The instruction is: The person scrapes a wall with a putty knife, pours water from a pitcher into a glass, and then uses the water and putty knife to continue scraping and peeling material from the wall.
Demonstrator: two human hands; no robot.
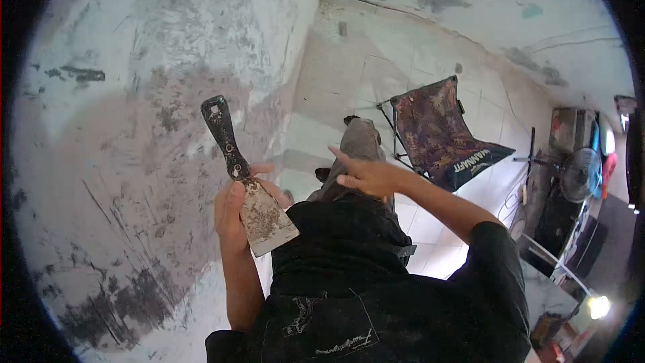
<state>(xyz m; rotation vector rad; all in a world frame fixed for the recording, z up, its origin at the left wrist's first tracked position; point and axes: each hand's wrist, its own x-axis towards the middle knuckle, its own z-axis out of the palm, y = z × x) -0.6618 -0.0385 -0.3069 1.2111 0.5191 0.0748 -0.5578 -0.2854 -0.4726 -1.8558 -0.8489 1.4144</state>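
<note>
In the head view my left hand [235, 210] grips a putty knife [265, 218] by the part where blade meets handle. The knife's black handle points up and away, and its wide blade, crusted with dried plaster, is angled down toward my body. My right hand [368, 176] is held over my legs with nothing in it, index finger and thumb stretched out. Its other fingers are partly hidden. Close by on the left rises a wall [181, 154] with patchy grey and white plaster and dark scraped spots.
A folding camp chair [437, 131] with patterned fabric stands on the pale tiled floor [336, 67] to the right. Farther right are a fan [580, 175], a lit lamp [598, 306] and assorted household items. Another stained wall [537, 13] runs along the far side.
</note>
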